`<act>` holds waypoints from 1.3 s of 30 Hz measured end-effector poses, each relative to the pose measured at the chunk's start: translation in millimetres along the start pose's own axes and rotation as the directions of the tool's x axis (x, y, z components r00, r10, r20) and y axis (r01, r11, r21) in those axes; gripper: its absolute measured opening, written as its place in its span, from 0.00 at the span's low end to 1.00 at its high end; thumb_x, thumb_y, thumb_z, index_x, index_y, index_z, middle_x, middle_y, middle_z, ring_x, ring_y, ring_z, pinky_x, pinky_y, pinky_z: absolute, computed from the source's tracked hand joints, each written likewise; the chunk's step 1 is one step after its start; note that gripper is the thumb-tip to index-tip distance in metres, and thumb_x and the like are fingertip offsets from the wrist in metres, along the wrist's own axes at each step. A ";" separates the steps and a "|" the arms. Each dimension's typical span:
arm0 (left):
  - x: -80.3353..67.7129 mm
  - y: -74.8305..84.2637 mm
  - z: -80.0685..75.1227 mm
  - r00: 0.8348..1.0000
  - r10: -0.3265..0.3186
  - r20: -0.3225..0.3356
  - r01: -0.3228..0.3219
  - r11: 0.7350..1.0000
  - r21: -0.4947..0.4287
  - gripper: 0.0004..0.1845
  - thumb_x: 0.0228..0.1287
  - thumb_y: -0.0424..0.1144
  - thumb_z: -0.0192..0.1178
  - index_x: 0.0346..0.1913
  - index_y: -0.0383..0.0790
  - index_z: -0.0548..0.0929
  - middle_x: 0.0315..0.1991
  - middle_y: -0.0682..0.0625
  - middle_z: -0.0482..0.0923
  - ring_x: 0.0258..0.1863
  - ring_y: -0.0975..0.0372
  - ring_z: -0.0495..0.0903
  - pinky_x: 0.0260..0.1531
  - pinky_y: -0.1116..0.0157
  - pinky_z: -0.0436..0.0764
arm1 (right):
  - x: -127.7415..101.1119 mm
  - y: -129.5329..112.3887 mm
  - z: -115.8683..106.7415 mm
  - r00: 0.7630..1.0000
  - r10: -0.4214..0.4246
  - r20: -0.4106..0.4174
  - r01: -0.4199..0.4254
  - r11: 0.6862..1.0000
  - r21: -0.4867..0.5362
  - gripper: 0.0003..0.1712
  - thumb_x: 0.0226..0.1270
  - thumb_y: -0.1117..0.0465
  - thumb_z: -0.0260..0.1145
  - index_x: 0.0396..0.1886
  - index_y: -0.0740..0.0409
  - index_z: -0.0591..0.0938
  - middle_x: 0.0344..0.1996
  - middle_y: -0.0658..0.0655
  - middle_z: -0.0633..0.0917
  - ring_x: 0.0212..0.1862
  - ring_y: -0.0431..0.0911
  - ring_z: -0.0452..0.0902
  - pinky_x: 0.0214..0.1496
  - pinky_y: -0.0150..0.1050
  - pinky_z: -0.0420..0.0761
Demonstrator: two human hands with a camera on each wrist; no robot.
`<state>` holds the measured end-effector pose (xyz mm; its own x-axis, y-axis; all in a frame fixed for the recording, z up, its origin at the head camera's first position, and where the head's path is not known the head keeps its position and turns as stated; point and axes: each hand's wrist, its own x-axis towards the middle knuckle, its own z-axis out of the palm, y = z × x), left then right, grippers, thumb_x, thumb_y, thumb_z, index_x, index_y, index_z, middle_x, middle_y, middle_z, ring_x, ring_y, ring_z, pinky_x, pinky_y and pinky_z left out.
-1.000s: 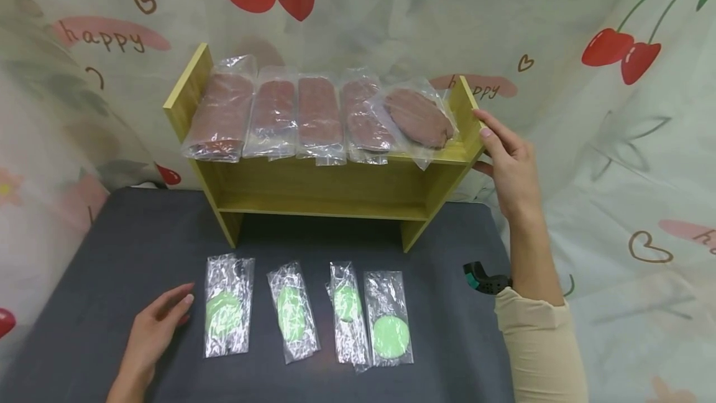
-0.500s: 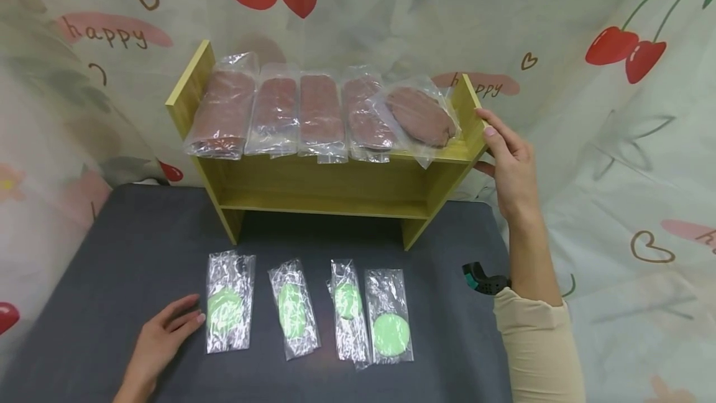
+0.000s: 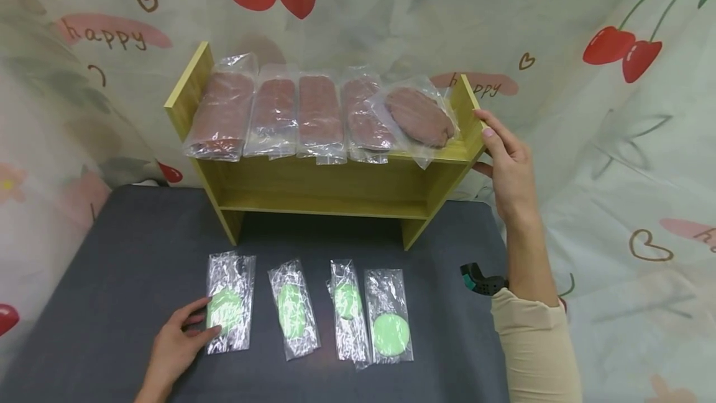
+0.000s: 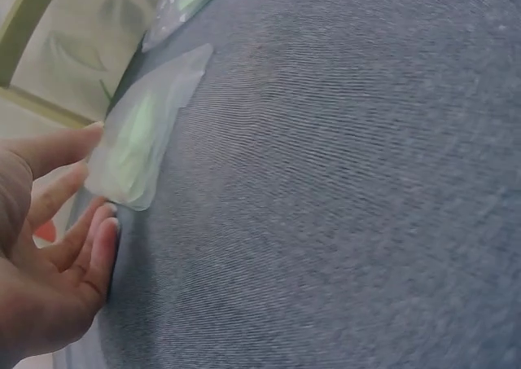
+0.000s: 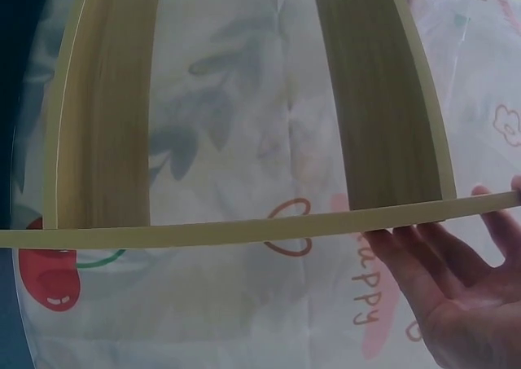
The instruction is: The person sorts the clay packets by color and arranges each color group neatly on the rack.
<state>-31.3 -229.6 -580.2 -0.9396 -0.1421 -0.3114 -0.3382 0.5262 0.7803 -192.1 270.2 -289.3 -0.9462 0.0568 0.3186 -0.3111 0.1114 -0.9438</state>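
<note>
My left hand (image 3: 178, 342) is at the leftmost clear plastic bag (image 3: 234, 269), which holds a flat light-green round piece (image 3: 225, 311). The thumb and index fingertips overlap the bag's left side, with the fingers spread apart. In the left wrist view this bag (image 4: 146, 133) lies on dark cloth just beyond the fingertips of the left hand (image 4: 57, 239). My right hand (image 3: 511, 173) holds the upper right side panel of a wooden two-tier shelf (image 3: 324, 209). From the right wrist, its fingers (image 5: 444, 259) rest against the panel's outer face.
Several clear bags of flat reddish-brown pieces (image 3: 320, 107) lie across the shelf's top tier. Further green-filled bags, such as the rightmost one (image 3: 386, 285), lie in a row on the dark table (image 3: 112, 285). A printed curtain (image 3: 391, 11) hangs behind.
My left hand has moved right from beside the leftmost bag until its fingertips overlap it. The right hand has stayed on the shelf's side panel.
</note>
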 end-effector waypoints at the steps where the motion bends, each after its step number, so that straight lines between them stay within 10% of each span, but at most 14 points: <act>1: 0.2 -0.8 2.0 0.999 0.031 -0.010 -0.031 0.999 0.028 0.41 0.55 0.47 0.75 0.70 0.39 0.71 0.63 0.33 0.67 0.55 0.44 0.75 0.41 0.59 0.81 | 0.0 0.1 0.1 1.000 -0.001 -0.001 0.001 1.000 -0.003 0.22 0.77 0.53 0.57 0.66 0.51 0.78 0.69 0.54 0.71 0.56 0.51 0.76 0.43 0.34 0.82; 9: 2.1 -5.3 15.5 0.962 0.263 -0.068 -0.238 0.937 0.256 0.45 0.44 0.43 0.81 0.67 0.36 0.73 0.57 0.28 0.64 0.45 0.42 0.75 0.38 0.45 0.75 | -0.5 0.4 2.1 1.000 0.001 -0.019 -0.001 1.000 -0.014 0.22 0.77 0.52 0.57 0.66 0.49 0.78 0.69 0.52 0.71 0.57 0.50 0.76 0.43 0.33 0.82; 33: 4.7 2.6 15.5 0.954 0.278 -0.110 -0.235 0.926 0.296 0.35 0.44 0.36 0.79 0.60 0.41 0.80 0.39 0.49 0.81 0.33 0.59 0.78 0.28 0.60 0.71 | -1.9 3.5 3.2 1.000 -0.005 -0.023 0.004 0.999 -0.055 0.22 0.78 0.50 0.55 0.67 0.46 0.77 0.70 0.50 0.71 0.58 0.50 0.75 0.44 0.33 0.81; 39: 5.1 1.7 13.1 0.959 0.264 -0.100 -0.246 0.955 0.164 0.35 0.46 0.28 0.77 0.62 0.41 0.79 0.40 0.46 0.81 0.32 0.63 0.82 0.26 0.66 0.79 | -1.7 3.4 4.3 1.000 -0.007 -0.029 0.006 0.999 -0.045 0.22 0.78 0.51 0.55 0.67 0.47 0.78 0.69 0.51 0.71 0.57 0.50 0.75 0.44 0.33 0.81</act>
<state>-35.9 -218.4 -587.5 -0.9959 -0.0814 -0.0384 -0.0834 0.6750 0.7331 -192.0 266.2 -293.4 -0.9410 0.0852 0.3275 -0.3120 0.1566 -0.9371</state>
